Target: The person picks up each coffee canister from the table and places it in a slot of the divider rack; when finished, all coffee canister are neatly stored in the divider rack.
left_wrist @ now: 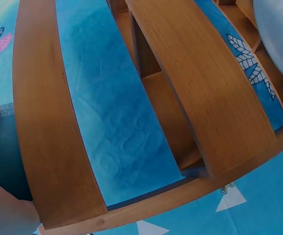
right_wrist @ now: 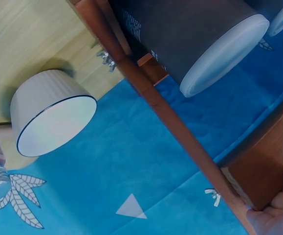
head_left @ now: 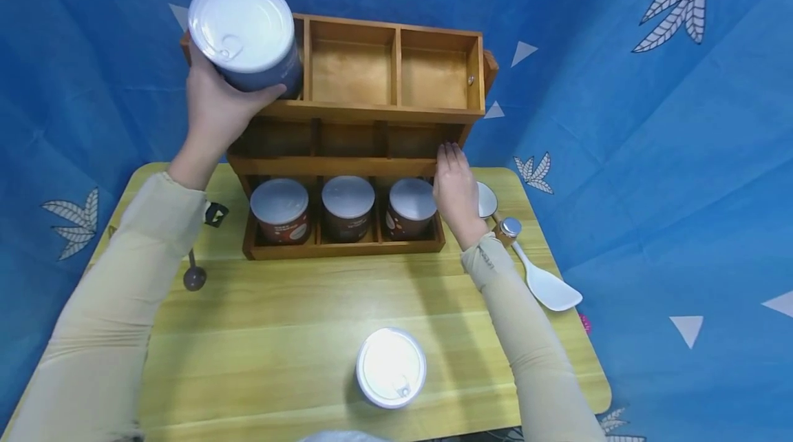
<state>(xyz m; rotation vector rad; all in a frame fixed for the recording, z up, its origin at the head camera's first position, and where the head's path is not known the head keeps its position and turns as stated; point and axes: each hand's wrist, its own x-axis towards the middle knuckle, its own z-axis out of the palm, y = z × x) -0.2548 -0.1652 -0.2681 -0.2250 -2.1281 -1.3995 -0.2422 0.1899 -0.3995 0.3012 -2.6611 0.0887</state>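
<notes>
My left hand [head_left: 213, 104] grips a dark can [head_left: 266, 77] with a white pull-tab lid, at the top tier's left compartment of a wooden three-tier rack [head_left: 384, 111]. In the left wrist view, part of the can [left_wrist: 7, 156] and the thumb show beside a rack board [left_wrist: 58, 122]. My right hand [head_left: 455, 187] holds the right end of the middle tier's front board, its fingers bent at the board's edge in the right wrist view. Below, the bottom tier bears a red can [head_left: 281, 211] and two dark cans [head_left: 348, 208] [head_left: 411, 208], all with pale lids.
Another white-lidded can [head_left: 392, 367] stands near the table's front edge. Right of the rack are a white bowl [right_wrist: 55, 115], a small jar [head_left: 508, 230] and a white spatula [head_left: 551, 289]. A dark ladle-like utensil [head_left: 195, 278] lies at left. Blue patterned cloth [head_left: 650, 153] surrounds the table [head_left: 279, 332].
</notes>
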